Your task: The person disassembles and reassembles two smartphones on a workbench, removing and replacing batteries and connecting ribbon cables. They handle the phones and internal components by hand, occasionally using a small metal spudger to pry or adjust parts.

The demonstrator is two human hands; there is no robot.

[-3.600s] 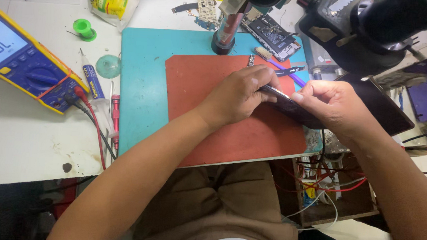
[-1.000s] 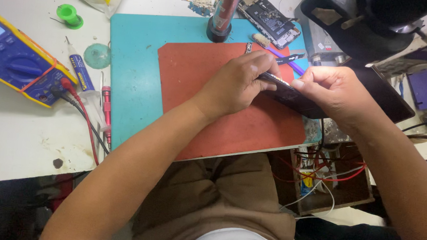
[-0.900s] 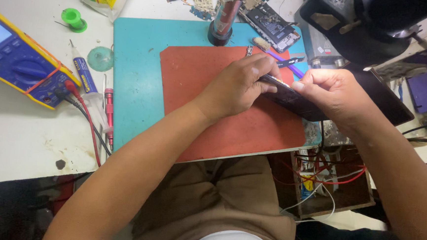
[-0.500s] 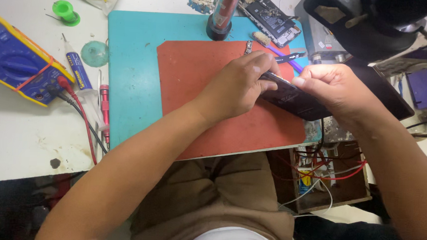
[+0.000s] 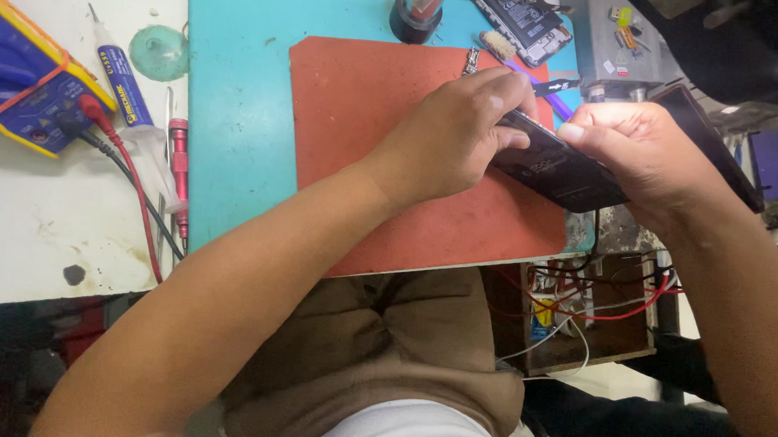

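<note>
1. Here, right of the frame's centre, the person's two bare hands meet over a dark phone (image 5: 554, 166), a flat black slab tilted so that its right end sinks toward the lower right.
2. The left hand (image 5: 453, 132) comes in from the lower left and curls its fingers over the phone's upper left end, closed on it; the fingertips press along the top edge.
3. The right hand (image 5: 641, 148) enters from the right edge and is bunched tight around the phone's right part, thumb pressed against its upper face. Whether anything small sits between those fingers cannot be told.
4. The phone hovers above the right edge of a red-brown mat (image 5: 393, 147), which lies on a larger teal mat (image 5: 234, 110) filling the upper middle of the frame.
5. In the upper left corner sits a blue and yellow multimeter (image 5: 20, 70), its red and black leads (image 5: 134, 194) trailing down toward the lower left.
6. Just right of the meter lies a small white glue tube (image 5: 118, 85), and beside the teal mat's left edge rests a red-handled screwdriver (image 5: 179, 170).
7. At the top centre stands a dark round holder (image 5: 415, 13); to its right lies an opened phone body (image 5: 519, 10) with its insides showing.
8. Below the bench edge, at lower right, an open wooden drawer (image 5: 581, 320) shows tangled coloured wires.
</note>
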